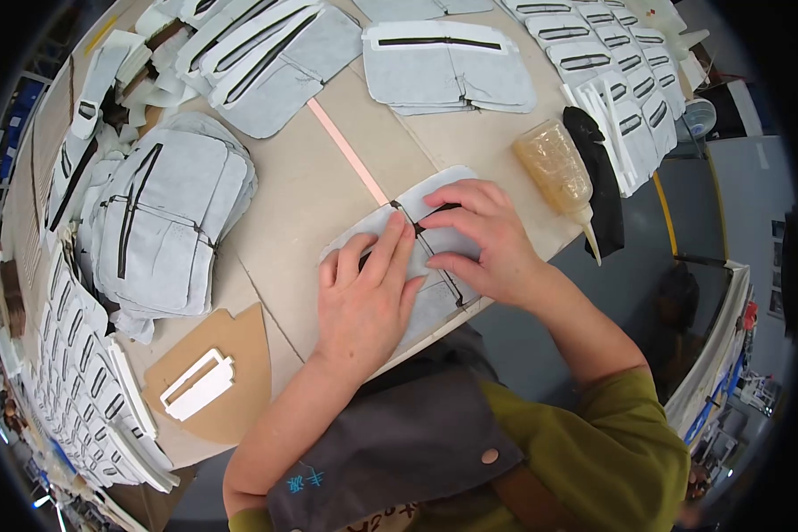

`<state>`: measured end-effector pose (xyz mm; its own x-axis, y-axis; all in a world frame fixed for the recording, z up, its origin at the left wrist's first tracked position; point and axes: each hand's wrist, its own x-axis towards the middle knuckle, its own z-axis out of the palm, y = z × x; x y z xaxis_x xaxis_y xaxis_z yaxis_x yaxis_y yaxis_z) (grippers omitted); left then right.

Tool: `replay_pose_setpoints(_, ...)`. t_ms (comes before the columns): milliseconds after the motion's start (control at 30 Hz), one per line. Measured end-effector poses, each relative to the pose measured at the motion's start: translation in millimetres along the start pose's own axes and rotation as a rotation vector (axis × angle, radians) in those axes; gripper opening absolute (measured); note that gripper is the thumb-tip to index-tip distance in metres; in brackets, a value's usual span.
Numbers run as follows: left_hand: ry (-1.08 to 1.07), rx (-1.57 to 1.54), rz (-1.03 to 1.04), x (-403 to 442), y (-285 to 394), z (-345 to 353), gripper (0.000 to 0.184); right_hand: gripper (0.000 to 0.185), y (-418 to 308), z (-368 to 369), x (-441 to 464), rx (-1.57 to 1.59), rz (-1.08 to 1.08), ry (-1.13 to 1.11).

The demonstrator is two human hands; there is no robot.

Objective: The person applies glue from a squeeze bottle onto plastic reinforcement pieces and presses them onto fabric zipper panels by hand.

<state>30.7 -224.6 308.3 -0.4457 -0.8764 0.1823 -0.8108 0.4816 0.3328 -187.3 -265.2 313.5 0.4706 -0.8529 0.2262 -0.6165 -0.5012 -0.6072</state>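
Left hand [368, 297] hides part of grey panel [431, 300]

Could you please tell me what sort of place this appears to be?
Probably a workshop assembling soft goods, perhaps bags: stacked grey panels, a nozzle-tipped bottle and rows of white slotted pieces on the worktable.

Even, bright light covers the worktop [284, 204]; fisheye bending and dark corners edge the frame, glare lower left.

lt grey panel [432, 294], dk seam [452, 289] across, flat nr tbl [284, 208] edge
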Motion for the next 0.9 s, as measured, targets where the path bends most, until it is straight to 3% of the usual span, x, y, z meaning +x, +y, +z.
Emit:
replay_pose_setpoints(233,-0.061,-0.076,0.000,-17.1,0.7,-6.9,0.060,0.050,0.5,-0.6,4.2,-0.049,-0.076,-0.095)
replay_pose_setpoints(300,-0.069,-0.093,0.000,-21.6,-0.6,-8.0,0.059,0.060,1.2,-2.5,5.4,-0.059,-0.080,-0.180)
replay_pose_setpoints(733,0.004,-0.363,-0.028,-12.4,-18.3,-13.1,0.050,0.057,4.4,-1.2,8.3,-0.035,-0.070,-0.155)
replay_pose_setpoints(833,-0.006,-0.142,-0.008,3.1,-0.8,-5.0,0.050,0.058,1.6,-1.9,8.4,0.019,-0.021,-0.139)
replay_pose_setpoints(900,0.006,-0.117,-0.015,0.9,2.2,-1.1,0.052,0.072,0.8,-5.6,7.3,0.064,0.015,-0.160)
